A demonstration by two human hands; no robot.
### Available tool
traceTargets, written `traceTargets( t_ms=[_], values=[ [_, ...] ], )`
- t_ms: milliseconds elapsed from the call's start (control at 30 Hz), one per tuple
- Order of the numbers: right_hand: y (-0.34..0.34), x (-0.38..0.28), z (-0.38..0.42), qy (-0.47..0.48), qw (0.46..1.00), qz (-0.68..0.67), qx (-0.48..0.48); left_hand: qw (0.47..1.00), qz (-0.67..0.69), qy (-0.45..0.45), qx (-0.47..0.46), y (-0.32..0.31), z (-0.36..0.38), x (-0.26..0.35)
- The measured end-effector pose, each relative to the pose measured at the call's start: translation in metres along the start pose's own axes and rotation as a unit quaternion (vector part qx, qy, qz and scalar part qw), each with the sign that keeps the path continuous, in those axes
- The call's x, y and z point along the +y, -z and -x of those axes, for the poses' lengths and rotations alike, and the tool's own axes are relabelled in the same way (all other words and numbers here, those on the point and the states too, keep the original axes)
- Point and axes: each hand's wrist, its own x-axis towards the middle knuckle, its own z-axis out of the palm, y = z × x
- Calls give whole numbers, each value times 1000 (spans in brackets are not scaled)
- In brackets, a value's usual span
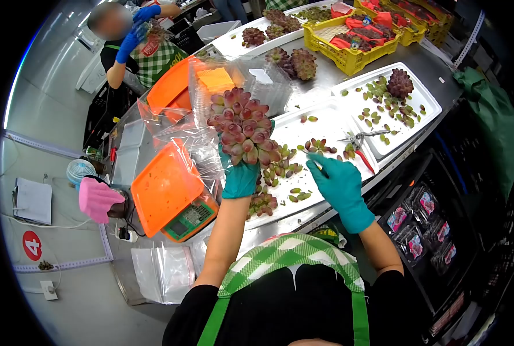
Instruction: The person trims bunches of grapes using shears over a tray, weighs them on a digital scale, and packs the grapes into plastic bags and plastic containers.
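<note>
My left hand [239,180], in a teal glove, is closed around the underside of a large reddish-green succulent [242,128], holding it up over the white tray [326,115]. My right hand [339,187], also gloved, hovers over the tray's near side. Its thumb and fingers are pinched near a small dark thing that I cannot make out. Loose succulent leaves [283,168] lie scattered in the tray below both hands. Pruning shears [358,141] with a red handle rest beyond my right hand, across the tray edges.
An orange scale [170,187] and clear plastic bags [164,274] are on the left. Plastic boxes [268,92] stand behind the succulent. A second white tray [430,106] and a yellow crate [352,55] are farther right. Across the table, a person wears blue gloves [131,43].
</note>
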Motion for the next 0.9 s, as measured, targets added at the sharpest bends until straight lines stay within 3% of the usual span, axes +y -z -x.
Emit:
traceTargets(
  t_ms=[33, 67, 133, 200, 233, 267, 333, 367, 400, 467, 533, 633, 667, 700, 767, 800, 833, 867, 900],
  values=[
    [-2, 2, -5, -27, 997, 65, -10, 994, -101, -15, 33, -7, -4, 3],
    [-6, 3, -11, 4, 999, -6, 41, 977, -201, -32, 68, -14, -7, 8],
    [-12, -1, -20, 33, 980, -172, 97, 998, 56, 34, -14, -33, -9, 24],
    [-12, -16, -23, -4, 925, -375, 65, 954, 276, 86, -80, -29, -10, 17],
    [-13, -25, -23, -39, 876, -480, 25, 961, 256, 91, -42, -35, -8, 16],
    [-25, -25, -22, -57, 837, -542, 45, 967, 236, 94, -6, -45, -6, 18],
    [-26, -20, -21, -40, 880, -469, 55, 968, 226, 103, 44, -50, 0, 18],
    [-25, -20, -20, -31, 900, -431, 58, 972, 217, 88, 21, -50, 4, 19],
    [-24, -23, -18, -48, 893, -444, 61, 976, 207, 72, 0, -50, 8, 20],
    [-21, -26, -16, -17, 904, -422, 67, 994, 76, 65, 34, -25, 2, 6],
    [-24, -20, -14, 26, 920, -383, 81, 996, 50, 56, 54, -22, 2, 5],
    [-18, 2, -6, -93, 909, -373, -159, 991, 90, 55, 87, -42, 4, 21],
    [-16, 16, -7, -105, 930, -237, -261, 989, 99, 55, 98, -50, 6, 28],
    [-13, 24, 0, -9, 963, 20, -268, 987, 111, 53, 105, -57, 7, 33],
    [-25, 41, 3, -13, 969, 129, -211, 985, 110, 58, 118, -70, 9, 37],
    [-29, 40, -2, -12, 997, 20, -70, 985, 110, 61, 117, -77, 8, 39],
    [-34, 33, -6, -12, 993, -90, 69, 986, 106, 61, 115, -84, 8, 39],
    [-21, 12, -16, -73, 947, -306, 58, 989, 86, 63, 103, -88, 8, 37],
    [-15, 1, -24, -83, 922, -376, 39, 989, 84, 72, 100, -89, 9, 33]
  ],
)
